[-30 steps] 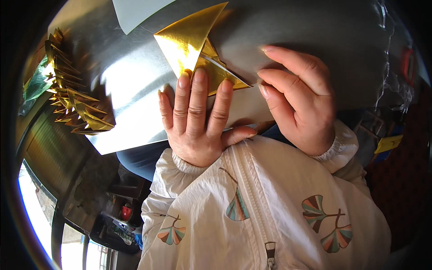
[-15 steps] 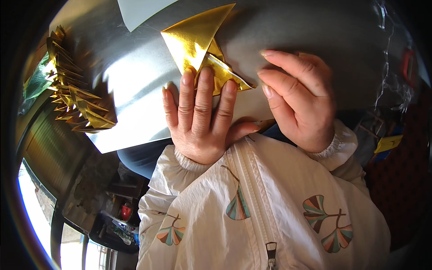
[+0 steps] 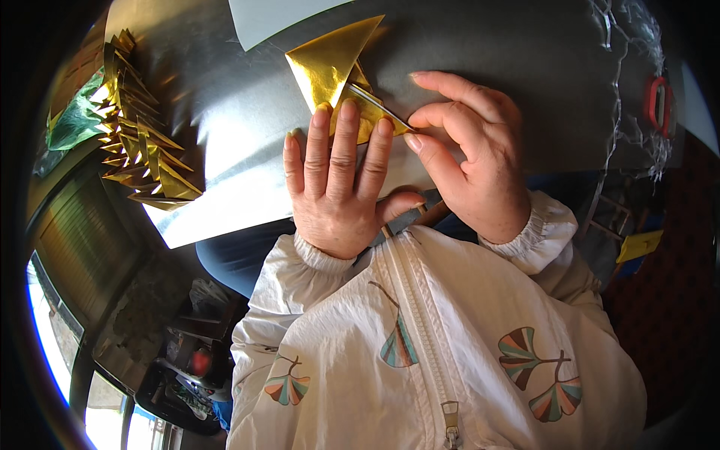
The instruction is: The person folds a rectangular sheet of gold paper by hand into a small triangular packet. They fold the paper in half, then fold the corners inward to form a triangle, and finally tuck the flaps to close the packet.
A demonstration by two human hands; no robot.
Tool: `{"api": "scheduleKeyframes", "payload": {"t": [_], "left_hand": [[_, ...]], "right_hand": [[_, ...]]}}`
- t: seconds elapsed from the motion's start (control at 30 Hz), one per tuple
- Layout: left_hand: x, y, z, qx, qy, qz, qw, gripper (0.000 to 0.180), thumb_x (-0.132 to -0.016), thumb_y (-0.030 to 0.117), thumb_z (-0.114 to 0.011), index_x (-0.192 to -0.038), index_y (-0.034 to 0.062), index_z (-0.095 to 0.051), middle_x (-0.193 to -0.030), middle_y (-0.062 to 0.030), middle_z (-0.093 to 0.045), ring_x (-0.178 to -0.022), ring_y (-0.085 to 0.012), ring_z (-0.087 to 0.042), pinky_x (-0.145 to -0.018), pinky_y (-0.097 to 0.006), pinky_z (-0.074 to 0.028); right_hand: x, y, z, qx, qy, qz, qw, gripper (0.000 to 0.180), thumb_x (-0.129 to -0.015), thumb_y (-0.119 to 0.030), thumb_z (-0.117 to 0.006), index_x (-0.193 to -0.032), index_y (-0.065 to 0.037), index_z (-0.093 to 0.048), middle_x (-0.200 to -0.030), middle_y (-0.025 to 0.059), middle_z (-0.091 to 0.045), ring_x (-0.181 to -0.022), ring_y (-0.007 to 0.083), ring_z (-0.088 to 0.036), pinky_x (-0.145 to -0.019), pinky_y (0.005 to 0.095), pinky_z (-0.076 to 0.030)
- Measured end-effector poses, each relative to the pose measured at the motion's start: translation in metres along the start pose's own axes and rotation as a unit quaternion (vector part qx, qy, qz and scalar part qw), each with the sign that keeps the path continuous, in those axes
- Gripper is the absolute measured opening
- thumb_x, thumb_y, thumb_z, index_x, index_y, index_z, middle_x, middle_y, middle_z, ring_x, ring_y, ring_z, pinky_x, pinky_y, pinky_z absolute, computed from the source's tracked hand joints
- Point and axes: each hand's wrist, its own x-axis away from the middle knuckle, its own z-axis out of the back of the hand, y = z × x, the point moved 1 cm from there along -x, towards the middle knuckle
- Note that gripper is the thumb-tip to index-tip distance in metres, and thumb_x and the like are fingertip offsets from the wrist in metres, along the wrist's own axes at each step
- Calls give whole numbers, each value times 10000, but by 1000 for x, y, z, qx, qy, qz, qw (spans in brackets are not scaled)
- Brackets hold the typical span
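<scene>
A partly folded sheet of gold foil paper [image 3: 328, 64] lies on the grey metal table [image 3: 480, 37], with a large triangular flap at the upper left and a pale folded edge slanting down to a corner on the right. My left hand [image 3: 337, 176] lies flat, fingers stretched out, their tips pressing on the lower part of the paper. At the paper's right corner, my right hand [image 3: 476, 146] brings its thumb and a finger together on the tip. The forefinger of that hand is held off, above the table.
A row of gold folded foil pieces [image 3: 146, 142] stands at the left edge, beside green plastic [image 3: 79, 120]. White paper [image 3: 274, 19] lies at the far side. Red-handled scissors [image 3: 658, 105] and clear stringy plastic [image 3: 619, 90] are at the right.
My right hand has moved left, from apart from the paper to its right corner, where the fingertips have closed. My left hand still presses on the paper.
</scene>
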Motion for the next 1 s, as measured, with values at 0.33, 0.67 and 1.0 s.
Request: {"api": "scheduleKeyframes", "payload": {"t": [0.33, 0.67, 1.0], "left_hand": [[-1, 2, 1, -4, -20, 16, 1000, 826, -876, 772, -278, -1434, 199, -484, -1503, -160, -396, -1410, -353, -337, -1153, -526, -183], [-2, 4, 2, 0, -38, 30, 999, 854, -860, 789, -287, -1445, 193, -468, -1508, -168, -385, -1420, -358, -319, -1170, -515, -133], [0, -3, 4, 27, -31, 1, 999, 853, -842, 772, -372, -1394, 140, -528, -1488, -149, -422, -1411, -316, -351, -1169, -525, -140]], "right_hand": [[-5, -5, -7, -8, 21, -24, 999, 84, -741, -97, -707, -772, -79, -631, -1172, 121, -655, -866, 232, -635, -926, 404, -374], [-7, -9, -14, 12, 30, -56, 998, 78, -738, -91, -688, -732, -74, -613, -1167, 117, -653, -830, 240, -636, -907, 393, -372], [-9, -10, -16, 29, 54, -47, 997, 80, -722, -91, -687, -721, -87, -608, -1157, 93, -653, -831, 230, -632, -908, 388, -368]]}}
